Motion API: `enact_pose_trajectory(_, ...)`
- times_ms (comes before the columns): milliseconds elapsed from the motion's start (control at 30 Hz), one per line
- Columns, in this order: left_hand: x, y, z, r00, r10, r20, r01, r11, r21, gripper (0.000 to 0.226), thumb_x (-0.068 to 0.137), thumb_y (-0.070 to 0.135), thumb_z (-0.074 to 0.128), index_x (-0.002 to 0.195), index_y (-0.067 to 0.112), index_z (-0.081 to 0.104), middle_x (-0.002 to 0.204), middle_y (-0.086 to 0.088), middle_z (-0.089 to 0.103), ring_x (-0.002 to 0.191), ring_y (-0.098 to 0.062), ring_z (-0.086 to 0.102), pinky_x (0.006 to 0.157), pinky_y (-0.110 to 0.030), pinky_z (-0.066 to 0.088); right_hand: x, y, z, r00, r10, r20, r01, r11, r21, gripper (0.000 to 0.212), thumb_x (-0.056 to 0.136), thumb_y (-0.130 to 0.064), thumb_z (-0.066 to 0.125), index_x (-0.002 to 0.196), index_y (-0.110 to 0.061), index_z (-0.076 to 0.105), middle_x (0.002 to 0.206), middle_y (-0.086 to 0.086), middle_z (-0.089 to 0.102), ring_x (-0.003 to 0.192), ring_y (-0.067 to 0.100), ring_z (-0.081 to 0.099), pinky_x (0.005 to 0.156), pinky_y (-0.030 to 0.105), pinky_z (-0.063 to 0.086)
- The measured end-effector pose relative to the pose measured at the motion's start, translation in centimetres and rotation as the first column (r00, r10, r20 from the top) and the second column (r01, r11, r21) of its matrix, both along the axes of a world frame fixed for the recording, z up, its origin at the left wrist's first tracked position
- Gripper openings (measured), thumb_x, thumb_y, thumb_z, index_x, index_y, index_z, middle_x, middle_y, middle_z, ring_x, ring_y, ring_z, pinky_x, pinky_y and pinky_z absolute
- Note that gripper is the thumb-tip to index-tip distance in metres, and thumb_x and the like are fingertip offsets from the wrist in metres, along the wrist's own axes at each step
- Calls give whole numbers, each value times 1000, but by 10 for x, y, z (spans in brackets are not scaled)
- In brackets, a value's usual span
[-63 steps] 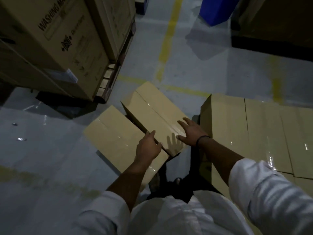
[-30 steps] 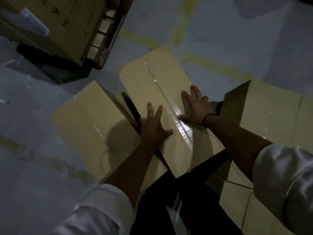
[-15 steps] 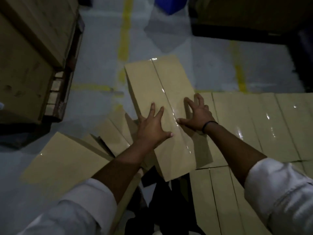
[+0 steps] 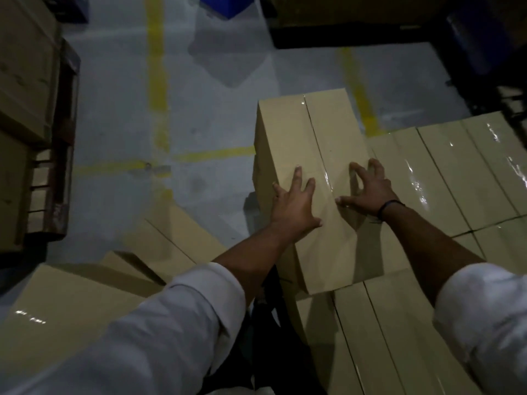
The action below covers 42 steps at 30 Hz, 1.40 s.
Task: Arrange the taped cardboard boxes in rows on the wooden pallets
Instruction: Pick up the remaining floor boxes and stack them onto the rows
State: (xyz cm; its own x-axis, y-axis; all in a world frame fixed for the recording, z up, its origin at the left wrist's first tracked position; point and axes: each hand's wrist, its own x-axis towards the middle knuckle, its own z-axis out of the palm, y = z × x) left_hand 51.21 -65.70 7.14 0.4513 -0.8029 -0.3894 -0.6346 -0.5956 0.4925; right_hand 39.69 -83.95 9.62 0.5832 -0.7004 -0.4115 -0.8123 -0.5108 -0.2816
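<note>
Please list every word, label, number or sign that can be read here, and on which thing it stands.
No text can be read. The top box, the rows of boxes under it and the big cartons at left show only plain cardboard and shiny tape. The yellow floor lines carry no letters.

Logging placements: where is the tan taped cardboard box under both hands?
Head view, right of centre: the tan taped cardboard box lies under left hand and right hand, at the arranged boxes' left edge.
</note>
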Motion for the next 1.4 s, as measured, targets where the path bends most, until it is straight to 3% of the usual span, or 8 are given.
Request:
enact_pose_trajectory(567,-11,-43,-43,999,-10,51,8,1000,28,119,73,63,81,163,24,13,170,-7,-20,151,-54,11,121,-63,9,-12,-44,-39,999,-6,-37,10,994,105,109,70,-53,88,158,-40,25,169,-4,-7,147,43,22,116,54,34)
enact_pose_trajectory(1400,-7,-25,-46,999,38,-15,-37,999,37,116,74,59,83,162,29,14,170,-3,-21,150,-56,11,119,-63,22,-7,-30,-48,998,15,-61,-8,993,119,108,74,-52,85,159,-41,20,169,-5,-9,148,44,19,116,60,32)
